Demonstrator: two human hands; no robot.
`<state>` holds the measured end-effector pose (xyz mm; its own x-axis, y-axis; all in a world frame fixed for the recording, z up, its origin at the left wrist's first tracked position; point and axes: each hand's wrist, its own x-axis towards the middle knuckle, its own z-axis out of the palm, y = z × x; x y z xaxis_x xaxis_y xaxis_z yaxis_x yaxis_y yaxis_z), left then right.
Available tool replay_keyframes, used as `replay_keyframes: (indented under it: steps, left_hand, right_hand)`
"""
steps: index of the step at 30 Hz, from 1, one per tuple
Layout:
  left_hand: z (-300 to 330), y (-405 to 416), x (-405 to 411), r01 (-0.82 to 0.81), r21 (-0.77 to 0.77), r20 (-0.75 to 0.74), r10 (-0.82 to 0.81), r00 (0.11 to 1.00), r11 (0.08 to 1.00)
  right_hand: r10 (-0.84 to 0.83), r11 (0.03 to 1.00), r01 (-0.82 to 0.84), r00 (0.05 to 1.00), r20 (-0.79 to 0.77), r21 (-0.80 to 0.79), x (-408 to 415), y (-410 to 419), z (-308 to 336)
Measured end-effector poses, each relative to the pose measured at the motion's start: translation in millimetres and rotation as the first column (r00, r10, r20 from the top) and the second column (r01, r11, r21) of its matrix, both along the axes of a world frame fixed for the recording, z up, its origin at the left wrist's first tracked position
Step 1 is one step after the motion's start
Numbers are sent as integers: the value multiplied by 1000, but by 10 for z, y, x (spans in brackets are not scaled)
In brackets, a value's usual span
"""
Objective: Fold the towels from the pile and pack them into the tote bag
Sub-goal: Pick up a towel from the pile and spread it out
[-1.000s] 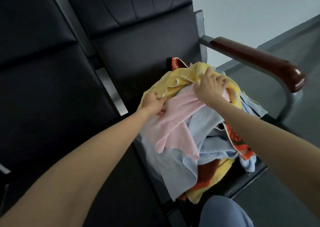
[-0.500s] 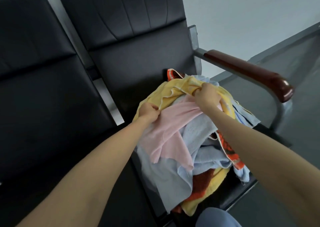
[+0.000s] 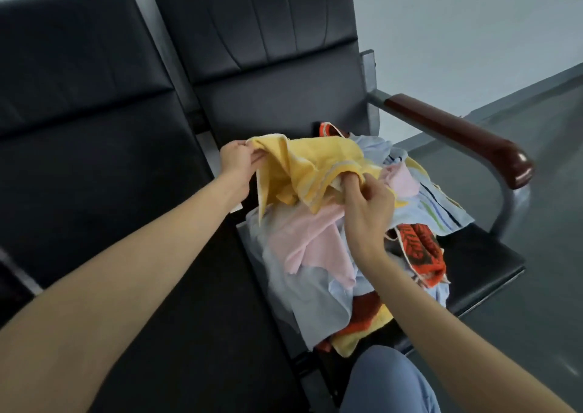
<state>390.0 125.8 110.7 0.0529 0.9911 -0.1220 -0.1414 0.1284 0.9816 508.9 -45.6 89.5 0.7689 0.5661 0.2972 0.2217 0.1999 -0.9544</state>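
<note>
Head view: yellow towel (image 3: 312, 166), frame centre atop the pile (image 3: 315, 254), is soft, light, limp. My left hand (image 3: 238, 160) pinches its corner; my right hand (image 3: 367, 204) grips its striped hem. Best held at corners.

Waiting area: linked black seats (image 3: 94, 160)

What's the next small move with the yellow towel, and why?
Probably lift it clear and spread it. The left hand pinches a corner of the yellow towel, the right hand grips its lower edge, but it is bunched and touches the pile.
</note>
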Motion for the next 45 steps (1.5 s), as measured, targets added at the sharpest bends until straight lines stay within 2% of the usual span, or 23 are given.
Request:
replay_keyframes:
  steps: [3, 5, 9, 11, 13, 16, 19, 21, 24, 27, 31, 34, 37, 39, 41, 43, 45]
  left_hand:
    - [237, -240, -367, -40, -45, 186, 48, 981, 998]
    - [279, -413, -633, -89, -65, 193, 100, 976, 994]
    - [116, -638, -1266, -175, -38, -105, 170, 980, 984]
    - [12, -722, -1625, -218, -9, -270, 208, 940, 976]
    - [-91, -852, -1957, -214, 11, -372, 203, 906, 977]
    - [-346, -1134, -2451, -145, -26, -496, 113, 861, 989]
    - [-737, -1485, -2983, -75, -121, -605, -13, 796, 990]
    - [-982, -1741, -3323, -63, -186, -644, -73, 762, 981]
    - [-1269, -2097, -3755, -91, -224, -675, -87, 733, 970]
    - [-1485, -2389, -4056, -83, -254, -711, -127, 692, 964]
    - [-1687, -2632, -4223, -8, -301, -711, -219, 668, 953]
    - [-1733, -2668, -4258, 19, -351, -701, -276, 658, 936]
    - [-1704, -2607, -4248, -70, -383, -715, -247, 654, 921]
    - [-1665, -2525, -4217, -201, -374, -710, -140, 691, 905]
    - [-1631, -2402, -4179, -343, -403, -625, 19, 781, 849]
    - [-1638, -2236, -4151, -450, -496, -516, 165, 840, 742]
    - [-1661, -2067, -4128, -497, -580, -451, 255, 856, 645]
  right_hand:
    - [106, 994, -107, 994, 6, 2, -306, -176, 60]
    - [186, 982, -185, 982, 25, -38, -545, -302, 54]
    - [345, 932, -333, 936, 70, -141, -1013, -569, -45]
    - [413, 897, -389, 907, 87, -209, -1222, -690, -117]
    - [481, 847, -433, 871, 100, -308, -1402, -787, -212]
    - [594, 716, -433, 790, 151, -548, -1618, -864, -314]
    - [727, 503, -351, 667, 167, -790, -1814, -894, -384]
    - [796, 390, -242, 573, 193, -888, -1930, -889, -466]
    - [850, 306, -108, 478, 220, -946, -2063, -811, -599]
    - [868, 279, -59, 443, 225, -959, -2182, -639, -734]
    - [902, 271, 58, 334, 274, -961, -2409, -463, -895]
    - [943, 221, 233, 196, 268, -947, -2570, -395, -943]
    - [948, 302, 403, -31, 317, -864, -2687, -370, -984]
    - [922, 385, 295, -162, 351, -875, -2724, -343, -1070]
    - [911, 383, 117, -212, 354, -916, -2786, -327, -1151]
    - [917, 353, 33, -210, 339, -935, -2871, -329, -1239]
    - [923, 353, -3, -165, 349, -936, -2929, -343, -1308]
